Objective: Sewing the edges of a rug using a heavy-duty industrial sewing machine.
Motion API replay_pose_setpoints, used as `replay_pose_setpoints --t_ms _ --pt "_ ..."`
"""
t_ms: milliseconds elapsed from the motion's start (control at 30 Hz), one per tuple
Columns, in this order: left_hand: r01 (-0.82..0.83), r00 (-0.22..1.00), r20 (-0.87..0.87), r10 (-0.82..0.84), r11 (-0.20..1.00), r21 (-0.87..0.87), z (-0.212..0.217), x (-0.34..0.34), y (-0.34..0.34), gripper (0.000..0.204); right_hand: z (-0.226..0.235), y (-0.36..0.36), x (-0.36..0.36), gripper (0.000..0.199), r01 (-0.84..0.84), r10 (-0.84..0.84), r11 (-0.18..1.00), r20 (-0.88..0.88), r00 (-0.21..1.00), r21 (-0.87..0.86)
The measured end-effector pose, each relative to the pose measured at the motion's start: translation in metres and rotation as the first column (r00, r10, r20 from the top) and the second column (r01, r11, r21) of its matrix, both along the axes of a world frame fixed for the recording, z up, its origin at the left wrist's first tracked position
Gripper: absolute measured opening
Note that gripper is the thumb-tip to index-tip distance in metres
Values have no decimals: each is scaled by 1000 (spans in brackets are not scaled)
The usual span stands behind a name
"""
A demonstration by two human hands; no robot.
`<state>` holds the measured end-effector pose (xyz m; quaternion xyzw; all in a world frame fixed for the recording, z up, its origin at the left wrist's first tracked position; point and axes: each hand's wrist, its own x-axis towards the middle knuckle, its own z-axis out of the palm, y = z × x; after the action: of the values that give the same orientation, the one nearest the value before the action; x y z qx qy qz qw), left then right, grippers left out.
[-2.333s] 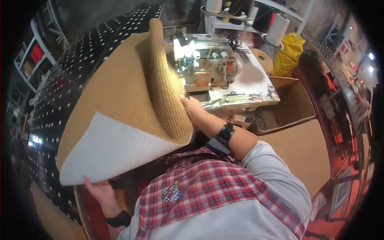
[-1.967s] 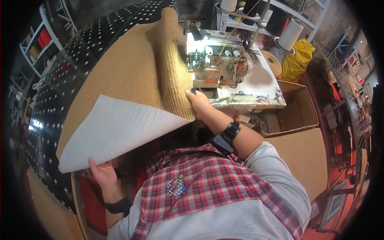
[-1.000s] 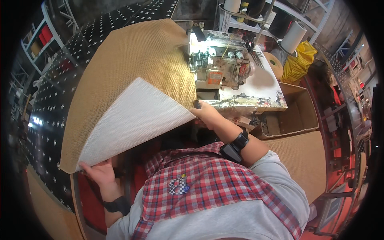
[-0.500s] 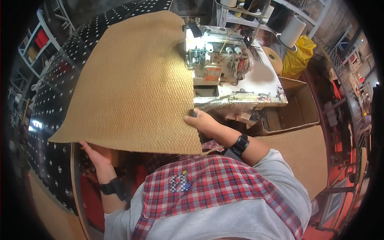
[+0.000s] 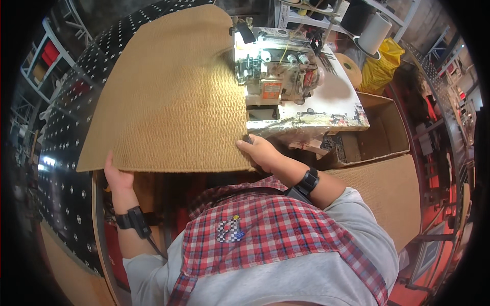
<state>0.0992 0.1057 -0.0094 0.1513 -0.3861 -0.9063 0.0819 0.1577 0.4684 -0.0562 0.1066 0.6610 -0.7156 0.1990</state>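
Note:
A large tan woven mat (image 5: 168, 97) lies flat, textured side up, on a black table studded with white dots (image 5: 66, 137). My left hand (image 5: 118, 177) grips the mat's near left corner from underneath. At the near right corner, my right hand (image 5: 260, 152) pinches the mat's edge, close beside the sewing machine (image 5: 278, 71). The mat's right edge runs up against the machine's bed. Both wrists carry black bands.
A lit industrial sewing machine stands on a worn white table (image 5: 326, 109). An open cardboard box (image 5: 380, 130) sits to its right, a yellow bag (image 5: 380, 64) and a white thread cone (image 5: 375, 33) behind. More tan mat material (image 5: 388, 199) lies at right.
The mat was held folded with its white backing showing; it has been flipped over and laid flat with the woven side up. My left hand rose to its near left corner.

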Motion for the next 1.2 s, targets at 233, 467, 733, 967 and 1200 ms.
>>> replay_pose_setpoints --t_ms 233,467,733,967,1200 --pt "117 993 10 -116 991 -65 5 -56 -3 38 13 6 -1 28 -19 19 994 -4 1000 110" --pt "140 990 24 -138 985 -103 13 -104 9 37 4 24 -1 23 122 -123 992 -39 992 -42" --pt "144 989 63 -136 978 -151 1 -157 18 34 0 47 -3 20 215 -220 975 -107 970 -57" --pt "128 991 64 -120 980 -151 -7 -202 26 28 -4 67 -5 20 322 -330 942 -82 941 -97" --pt "66 969 82 -233 -78 -995 -9 -236 18 32 -2 75 5 18 326 -332 941 -67 941 -89"
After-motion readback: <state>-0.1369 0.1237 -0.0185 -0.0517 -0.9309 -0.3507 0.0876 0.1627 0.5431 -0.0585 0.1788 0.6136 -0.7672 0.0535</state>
